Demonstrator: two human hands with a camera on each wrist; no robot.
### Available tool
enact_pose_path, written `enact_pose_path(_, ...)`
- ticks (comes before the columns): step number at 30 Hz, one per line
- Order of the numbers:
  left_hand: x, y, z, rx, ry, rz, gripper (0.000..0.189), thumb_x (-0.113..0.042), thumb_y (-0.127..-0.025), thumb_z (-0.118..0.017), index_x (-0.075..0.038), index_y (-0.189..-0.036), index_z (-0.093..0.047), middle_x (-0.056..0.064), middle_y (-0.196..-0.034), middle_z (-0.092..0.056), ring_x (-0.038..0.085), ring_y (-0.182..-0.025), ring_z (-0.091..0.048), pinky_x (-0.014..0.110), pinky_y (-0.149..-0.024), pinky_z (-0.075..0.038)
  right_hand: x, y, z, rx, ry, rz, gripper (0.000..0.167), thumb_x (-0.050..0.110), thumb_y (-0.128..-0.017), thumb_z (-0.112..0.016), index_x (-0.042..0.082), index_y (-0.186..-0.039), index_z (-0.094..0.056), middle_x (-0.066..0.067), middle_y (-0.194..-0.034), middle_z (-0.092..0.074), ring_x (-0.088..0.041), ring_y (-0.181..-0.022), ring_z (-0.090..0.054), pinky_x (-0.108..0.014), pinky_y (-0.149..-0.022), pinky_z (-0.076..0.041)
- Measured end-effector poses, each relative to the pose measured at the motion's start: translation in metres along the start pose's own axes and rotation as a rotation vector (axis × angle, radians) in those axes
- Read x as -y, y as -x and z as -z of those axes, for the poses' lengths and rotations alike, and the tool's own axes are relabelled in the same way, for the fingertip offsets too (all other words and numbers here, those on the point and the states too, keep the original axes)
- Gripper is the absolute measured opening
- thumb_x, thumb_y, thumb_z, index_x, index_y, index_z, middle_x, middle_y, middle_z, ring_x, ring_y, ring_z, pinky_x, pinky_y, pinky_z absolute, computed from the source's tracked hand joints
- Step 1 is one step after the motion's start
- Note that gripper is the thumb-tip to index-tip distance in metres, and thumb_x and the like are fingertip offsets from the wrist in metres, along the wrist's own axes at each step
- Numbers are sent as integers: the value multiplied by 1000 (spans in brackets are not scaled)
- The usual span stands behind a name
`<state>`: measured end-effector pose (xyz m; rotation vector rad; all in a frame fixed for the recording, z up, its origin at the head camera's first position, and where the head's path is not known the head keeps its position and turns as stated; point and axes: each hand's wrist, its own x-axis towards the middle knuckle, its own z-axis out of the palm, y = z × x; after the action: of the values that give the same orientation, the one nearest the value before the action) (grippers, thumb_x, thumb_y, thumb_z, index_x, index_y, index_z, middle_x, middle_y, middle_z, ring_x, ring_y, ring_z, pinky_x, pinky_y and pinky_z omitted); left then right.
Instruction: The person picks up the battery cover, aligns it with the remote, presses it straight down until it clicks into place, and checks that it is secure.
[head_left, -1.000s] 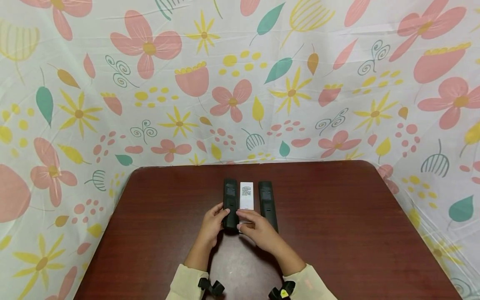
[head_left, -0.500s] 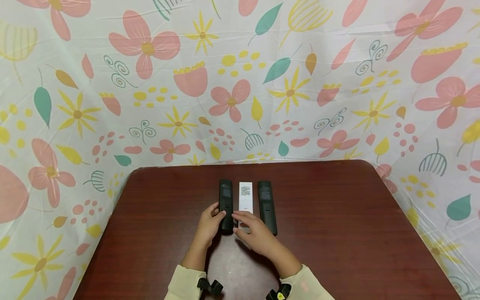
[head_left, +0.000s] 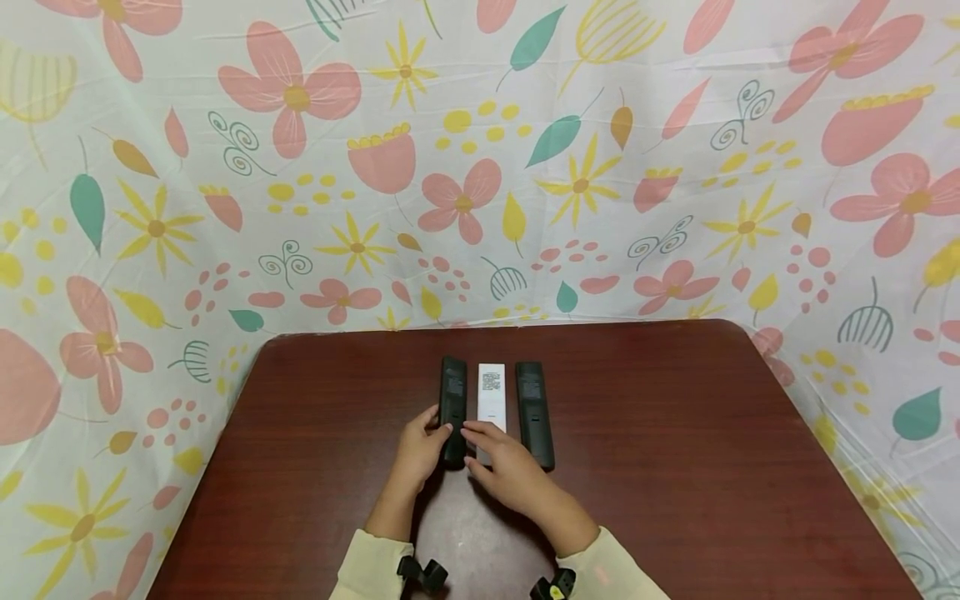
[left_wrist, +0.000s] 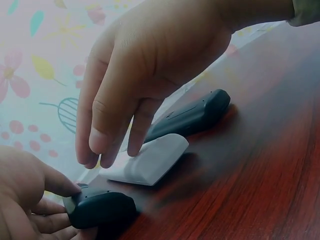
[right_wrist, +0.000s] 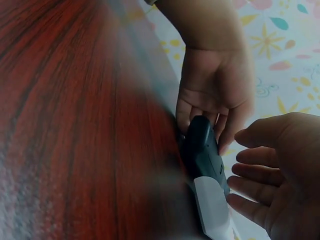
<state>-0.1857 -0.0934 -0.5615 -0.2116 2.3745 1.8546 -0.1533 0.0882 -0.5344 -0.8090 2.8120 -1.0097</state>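
Observation:
Three slim remote controls lie side by side on the table, backs facing up. My left hand [head_left: 418, 450] grips the left black remote control [head_left: 453, 387], thumb on its upper face and fingers along its outer side, as the left wrist view also shows. Over the lower part of the white remote control [head_left: 491, 404] hovers my right hand [head_left: 517, 477], its fingers relaxed and apart, tips near the left remote. In the right wrist view that hand [right_wrist: 295, 172] holds nothing. The right black remote control [head_left: 533, 408] lies untouched beyond it.
A dark red-brown wooden table [head_left: 675, 467] with rounded far corners bears the remotes. Behind it and at both sides hangs a white cloth [head_left: 465, 275] printed with flowers and leaves. Small black cameras [head_left: 422, 573] are strapped at the cream sleeves.
My left hand has shifted the left black remote slightly left, widening its gap to the white one. My right hand has drifted a little left, its fingers spreading somewhat. The other remotes stay put.

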Motion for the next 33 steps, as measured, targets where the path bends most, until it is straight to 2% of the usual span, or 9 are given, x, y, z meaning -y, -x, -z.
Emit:
enact_pose_path(6, -2, 1, 1, -37, -100, -6, 52, -15, -98, -62, 2, -146, -50, 23, -128, -65, 33, -110, -67, 37, -80, -59, 0, -2, -2, 11, 112, 59, 48, 23, -98, -67, 4, -142, -58, -9, -151, -53, -26, -134, -56, -43, -104, -51)
enact_pose_path(12, -2, 2, 2, -75, -203, -36, 50, -16, -97, -64, 3, -142, -54, 21, -124, -62, 30, -106, -65, 37, -80, -58, 1, -2, -6, 62, 187, 73, 47, 24, -98, -67, 3, -139, -60, -8, -152, -53, -25, -141, -50, -48, -117, -39)
enact_pose_path(16, -2, 3, 3, -95, -261, -57, 49, -15, -97, -65, 6, -140, -56, 21, -124, -62, 29, -103, -65, 40, -82, -57, 2, -2, -8, 78, 233, 73, 46, 25, -98, -66, 4, -139, -60, -6, -152, -54, -23, -141, -51, -47, -119, -36)
enact_pose_path(27, -3, 5, 1, -119, -346, -68, 48, -17, -96, -65, 3, -139, -58, 19, -126, -61, 26, -101, -63, 41, -84, -55, 5, -2, -11, 80, 281, 78, 44, 25, -99, -64, 4, -137, -62, -6, -151, -55, -24, -136, -55, -44, -117, -40)
enact_pose_path(33, -3, 6, 0, -125, -360, -74, 48, -18, -97, -64, 3, -140, -57, 19, -128, -60, 27, -104, -63, 42, -85, -55, 6, -3, -11, 90, 310, 81, 44, 26, -99, -64, 4, -137, -62, -6, -151, -55, -25, -136, -55, -43, -115, -42)
